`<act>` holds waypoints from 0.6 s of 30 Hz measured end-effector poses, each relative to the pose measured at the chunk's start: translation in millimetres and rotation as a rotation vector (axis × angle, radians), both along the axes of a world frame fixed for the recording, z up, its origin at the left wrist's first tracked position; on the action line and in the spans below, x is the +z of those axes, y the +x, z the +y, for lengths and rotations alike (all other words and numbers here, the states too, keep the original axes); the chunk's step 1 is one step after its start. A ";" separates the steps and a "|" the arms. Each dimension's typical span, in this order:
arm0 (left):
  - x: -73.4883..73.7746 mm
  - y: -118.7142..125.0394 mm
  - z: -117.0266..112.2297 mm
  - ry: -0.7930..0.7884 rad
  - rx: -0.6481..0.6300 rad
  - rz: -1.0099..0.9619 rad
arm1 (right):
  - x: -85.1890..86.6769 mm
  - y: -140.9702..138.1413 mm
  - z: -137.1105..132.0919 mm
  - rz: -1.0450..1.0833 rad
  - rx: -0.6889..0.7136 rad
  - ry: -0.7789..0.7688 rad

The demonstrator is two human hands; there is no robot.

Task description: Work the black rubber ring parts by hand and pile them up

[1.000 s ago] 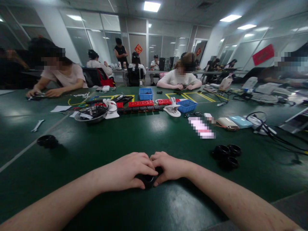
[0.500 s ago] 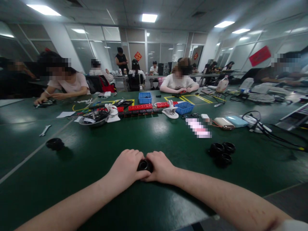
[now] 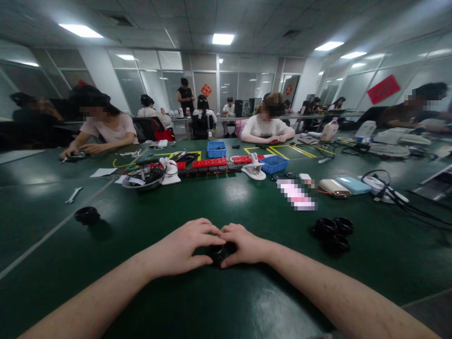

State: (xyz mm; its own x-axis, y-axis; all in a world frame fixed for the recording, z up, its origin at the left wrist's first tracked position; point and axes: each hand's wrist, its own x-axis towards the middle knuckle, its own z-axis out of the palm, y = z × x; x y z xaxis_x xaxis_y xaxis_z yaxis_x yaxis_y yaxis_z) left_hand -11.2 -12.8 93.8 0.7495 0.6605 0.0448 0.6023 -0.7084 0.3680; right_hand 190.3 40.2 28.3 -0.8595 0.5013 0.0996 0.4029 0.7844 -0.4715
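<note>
A small black ring-shaped part (image 3: 218, 253), with a round opening on top, stands on the green table between my hands. My left hand (image 3: 189, 245) reaches round it from the left, its fingers stretched across the far side and its thumb at the near left. From the other side, my right hand (image 3: 243, 245) curls about the part, with the thumb in front and the fingertips meeting those of the left hand. The fingers cover much of the part. Similar black parts (image 3: 325, 227) stand close together to the right, and another black part (image 3: 87, 215) is at the left.
Beyond my hands lie a wrench (image 3: 74, 195), a metal bowl (image 3: 141, 187) of cables, red blocks (image 3: 211, 162), a white clamp-like stand (image 3: 254, 168) and blue bins (image 3: 274, 165). Power banks (image 3: 335, 188) and cables lie at the right. Co-workers sit across the table.
My left hand has loosened, its thumb and fingers now farther apart round the black part. The right thumb has come to the part's front. The view has tilted up slightly.
</note>
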 end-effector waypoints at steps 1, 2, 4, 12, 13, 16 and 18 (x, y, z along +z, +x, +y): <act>1.1 -0.9 2.2 -0.021 -0.021 -0.004 | 0.5 -1.0 0.7 -0.001 0.008 -0.008; 1.8 -1.4 4.2 -0.041 -0.034 -0.010 | 0.9 -2.0 1.3 -0.004 0.015 -0.016; 2.1 -1.4 6.9 -0.069 -0.041 -0.020 | 1.1 -3.9 1.9 -0.007 0.018 -0.027; -12.4 18.1 -3.9 0.114 0.291 0.130 | -5.7 -14.5 -11.0 -0.009 -0.215 0.010; -15.9 23.0 -6.4 0.152 0.350 0.144 | -6.9 -16.4 -14.2 -0.009 -0.257 0.024; -25.0 35.0 -12.3 0.232 0.462 0.171 | -9.6 -20.4 -21.5 -0.004 -0.328 0.060; -28.4 37.8 -13.5 0.264 0.493 0.188 | -9.9 -20.5 -23.0 0.006 -0.329 0.068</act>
State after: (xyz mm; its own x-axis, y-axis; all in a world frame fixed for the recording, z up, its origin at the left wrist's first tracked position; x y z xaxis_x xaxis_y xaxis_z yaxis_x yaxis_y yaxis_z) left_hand 26.6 -26.3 65.3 0.3680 0.9174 0.1514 0.9215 -0.3816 0.0726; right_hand 169.7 17.3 18.4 -0.6524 0.7436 0.1468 0.6369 0.6428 -0.4257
